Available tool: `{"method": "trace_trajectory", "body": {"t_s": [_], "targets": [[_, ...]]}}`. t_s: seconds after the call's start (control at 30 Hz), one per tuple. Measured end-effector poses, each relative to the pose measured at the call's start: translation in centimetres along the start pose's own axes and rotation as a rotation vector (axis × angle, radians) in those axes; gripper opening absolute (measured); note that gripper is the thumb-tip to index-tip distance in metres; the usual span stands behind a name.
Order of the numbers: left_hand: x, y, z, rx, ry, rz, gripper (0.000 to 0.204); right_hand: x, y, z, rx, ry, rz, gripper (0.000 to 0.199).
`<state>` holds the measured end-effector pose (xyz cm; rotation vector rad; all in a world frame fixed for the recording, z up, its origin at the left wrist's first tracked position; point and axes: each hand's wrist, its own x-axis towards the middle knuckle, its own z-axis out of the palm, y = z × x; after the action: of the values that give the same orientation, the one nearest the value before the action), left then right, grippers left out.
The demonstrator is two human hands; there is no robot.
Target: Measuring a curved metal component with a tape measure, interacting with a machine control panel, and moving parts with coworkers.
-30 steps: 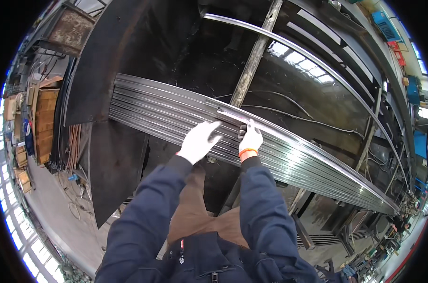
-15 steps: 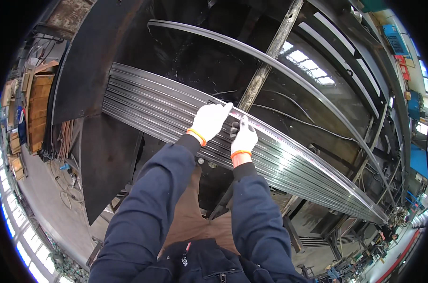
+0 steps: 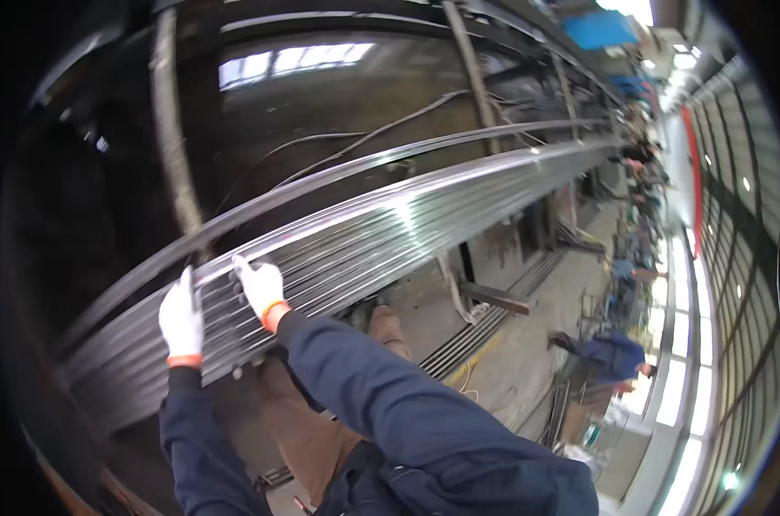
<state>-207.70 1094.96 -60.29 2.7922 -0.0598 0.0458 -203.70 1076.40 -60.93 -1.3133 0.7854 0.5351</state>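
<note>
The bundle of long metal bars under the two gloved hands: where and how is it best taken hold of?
Probably at the near end of the metal bars, from above and the near side, as the left hand and right hand sit now. The bars are thin, smooth and very long, running away to the right, so a flat two-handed grip set apart on top likely steadies them best.

Behind the bench a dark machine housing fills the upper left, its glossy face reflecting skylights. Loose cables trail across it, and a rusty upright post stands at its left. On the concrete floor lie a short steel beam and a strip of dark rails. Far right, a person in blue bends over near the bright windows. A blue panel hangs up top, beside a red stripe.
</note>
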Motion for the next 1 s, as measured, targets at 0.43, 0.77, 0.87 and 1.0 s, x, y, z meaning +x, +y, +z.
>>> {"method": "trace_trajectory", "body": {"t_s": [0.43,0.77,0.87,1.0], "targets": [[1.2,1.0,2.3,0.004,-0.138,-0.016,0.049,1.8,-7.4,-21.5,0.105,0.139,-0.116,0.032],[2.7,2.1,5.6,-0.059,-0.106,0.065,0.047,-9.8,-1.1,-45.3,-0.071,0.198,0.041,0.031],[3.1,3.4,4.9,-0.016,-0.182,0.026,0.047,-15.5,1.4,-51.6,-0.235,0.365,0.085,0.036],[2.6,1.8,6.0,0.000,-0.150,0.015,0.046,-20.9,4.6,-56.9,-0.035,0.423,0.193,0.028]]}}
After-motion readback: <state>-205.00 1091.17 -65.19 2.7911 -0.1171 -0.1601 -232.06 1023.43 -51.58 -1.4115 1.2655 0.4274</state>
